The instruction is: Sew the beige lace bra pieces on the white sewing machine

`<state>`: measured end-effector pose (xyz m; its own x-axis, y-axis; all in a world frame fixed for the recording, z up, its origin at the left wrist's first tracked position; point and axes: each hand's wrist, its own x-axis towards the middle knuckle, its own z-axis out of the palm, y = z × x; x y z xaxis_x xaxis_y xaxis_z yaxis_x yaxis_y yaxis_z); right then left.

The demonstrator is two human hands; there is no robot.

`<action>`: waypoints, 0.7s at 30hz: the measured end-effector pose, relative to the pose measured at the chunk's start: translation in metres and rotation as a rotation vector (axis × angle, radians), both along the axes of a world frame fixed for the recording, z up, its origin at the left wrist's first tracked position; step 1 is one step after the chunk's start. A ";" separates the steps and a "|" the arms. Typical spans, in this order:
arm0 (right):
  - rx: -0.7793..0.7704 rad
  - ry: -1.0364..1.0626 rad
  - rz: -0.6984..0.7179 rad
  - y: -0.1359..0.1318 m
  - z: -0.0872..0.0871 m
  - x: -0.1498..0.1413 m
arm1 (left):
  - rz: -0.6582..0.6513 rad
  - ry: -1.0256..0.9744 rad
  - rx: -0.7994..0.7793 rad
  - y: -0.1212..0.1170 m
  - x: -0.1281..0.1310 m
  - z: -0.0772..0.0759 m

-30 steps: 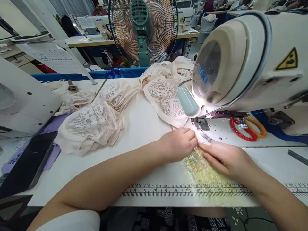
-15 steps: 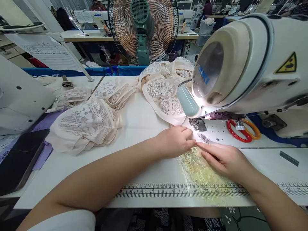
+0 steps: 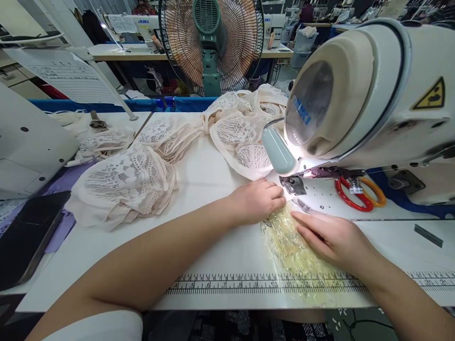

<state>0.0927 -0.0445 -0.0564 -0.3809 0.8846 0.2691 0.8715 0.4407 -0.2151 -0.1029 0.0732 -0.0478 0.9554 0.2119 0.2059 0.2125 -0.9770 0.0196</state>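
My left hand (image 3: 259, 202) is closed beside the presser foot (image 3: 293, 184) of the sewing machine (image 3: 350, 90), its fingers on the lower edge of a cream lace bra (image 3: 245, 142). The exact grip is hidden under the fingers. My right hand (image 3: 332, 237) lies with its fingers stretched out over a crinkled clear-plastic bundle with yellow in it (image 3: 291, 248), just in front of the needle area. A small gap separates the fingertips of the two hands. The machine's lamp (image 3: 280, 150) lights the spot.
Stacked lace cups (image 3: 122, 182) lie to the left, near a dark phone (image 3: 30, 237). Red and orange-handled scissors (image 3: 355, 196) rest behind the needle area. A grey strip (image 3: 428, 235) lies at the right. A ruler tape (image 3: 231, 284) runs along the front edge; a fan (image 3: 211, 47) stands behind.
My left hand has moved slightly up and away from my right fingertips, opening a gap between them. My right hand has barely moved.
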 end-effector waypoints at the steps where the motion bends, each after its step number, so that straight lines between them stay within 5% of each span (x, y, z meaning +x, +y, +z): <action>1: -0.004 0.001 0.002 0.000 0.000 0.000 | -0.002 0.002 0.006 0.000 0.000 0.000; 8: -0.022 0.013 0.000 -0.001 0.001 0.002 | -0.015 -0.011 0.067 0.002 0.000 -0.001; 21: -0.012 0.055 0.016 -0.001 0.000 0.002 | 0.182 0.090 0.013 0.004 0.001 0.007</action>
